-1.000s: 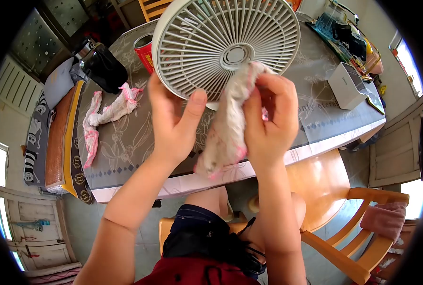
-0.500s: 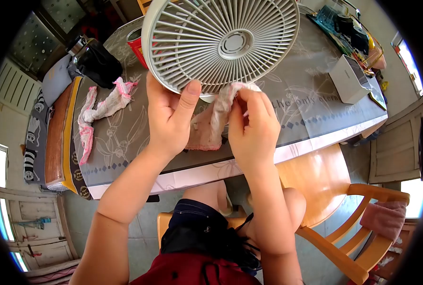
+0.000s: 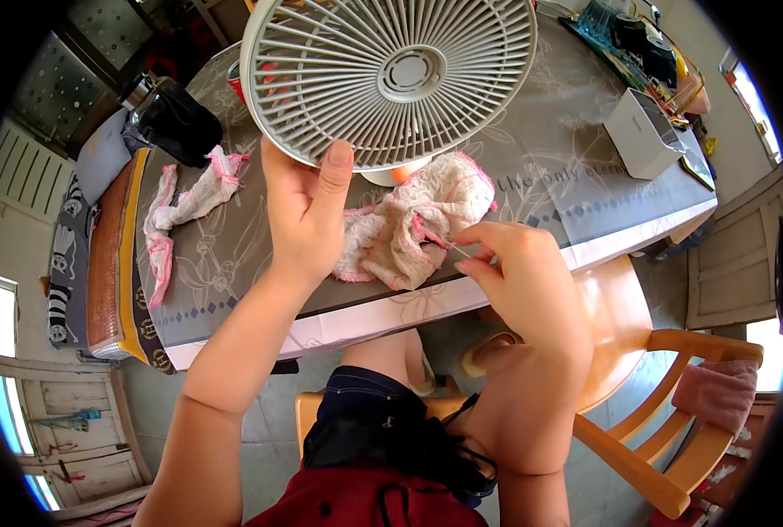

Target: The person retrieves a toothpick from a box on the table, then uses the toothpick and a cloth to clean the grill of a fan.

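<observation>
My left hand (image 3: 308, 206) grips the lower left rim of a white round fan (image 3: 321, 132), its thumb over the front grille. The fan is tilted, with part of its base showing beneath. Below it on the table lies a crumpled white cloth with pink edging (image 3: 435, 202). Beside the cloth's right side, my right hand (image 3: 519, 263) pinches a small, thin, pale stick-like thing (image 3: 461, 251) between thumb and fingers. Its far end meets the cloth, and its kind is too small to tell.
A second pink-edged cloth (image 3: 185, 206) lies at the left, near a black jug (image 3: 176, 119). Behind the fan is a partly hidden red can (image 3: 236, 79). A white box (image 3: 642, 132) and a loaded tray stand right. A wooden chair (image 3: 620, 342) is at my right.
My right hand has let go of the cloth, which now lies bunched on the table, and has moved right and down. The fan has shifted slightly left in view.
</observation>
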A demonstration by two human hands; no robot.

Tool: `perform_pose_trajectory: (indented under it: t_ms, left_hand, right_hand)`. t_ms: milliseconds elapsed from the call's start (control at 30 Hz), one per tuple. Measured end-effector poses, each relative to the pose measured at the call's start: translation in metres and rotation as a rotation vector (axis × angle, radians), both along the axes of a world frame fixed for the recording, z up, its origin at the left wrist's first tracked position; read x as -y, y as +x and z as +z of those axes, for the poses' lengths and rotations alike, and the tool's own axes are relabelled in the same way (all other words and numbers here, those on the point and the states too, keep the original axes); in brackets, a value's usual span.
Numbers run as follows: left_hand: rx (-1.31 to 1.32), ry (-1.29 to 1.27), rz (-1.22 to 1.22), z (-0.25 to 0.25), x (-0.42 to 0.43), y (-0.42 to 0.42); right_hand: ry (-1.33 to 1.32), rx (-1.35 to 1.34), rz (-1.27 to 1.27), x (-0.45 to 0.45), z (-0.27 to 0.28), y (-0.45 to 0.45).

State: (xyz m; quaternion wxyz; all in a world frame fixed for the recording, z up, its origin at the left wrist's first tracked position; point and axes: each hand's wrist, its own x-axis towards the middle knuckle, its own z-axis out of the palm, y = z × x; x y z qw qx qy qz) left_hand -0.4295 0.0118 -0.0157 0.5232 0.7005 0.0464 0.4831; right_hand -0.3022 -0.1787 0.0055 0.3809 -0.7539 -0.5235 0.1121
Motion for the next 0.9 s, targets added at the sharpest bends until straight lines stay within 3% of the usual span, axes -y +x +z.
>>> perform_pose_trajectory:
  t_ms: [200,267,367,533,700,900]
  left_hand:
    - [0.008,-0.004,-0.027,0.002,0.002,0.000]
    - [0.006,-0.006,-0.036,0.002,0.004,0.000]
    - [-0.015,-0.015,-0.002,0.001,0.004,-0.001]
    - [-0.083,-0.002,-0.018,0.005,0.006,-0.004]
    - [-0.053,0.018,-0.014,0.002,0.007,-0.003]
    - [0.098,-0.109,-0.068,0.003,0.014,0.003]
  right_hand:
    - [0.123,-0.050,-0.094,-0.001,0.004,0.005]
    - [0.417,-0.227,-0.185,-0.016,0.002,-0.003]
    - [0.654,-0.376,-0.136,-0.034,-0.004,-0.017]
    - [0.752,-0.440,-0.168,-0.050,-0.007,-0.026]
    - [0.783,-0.078,-0.267,-0.054,-0.005,-0.025]
    - [0.805,0.078,-0.290,-0.062,-0.013,-0.025]
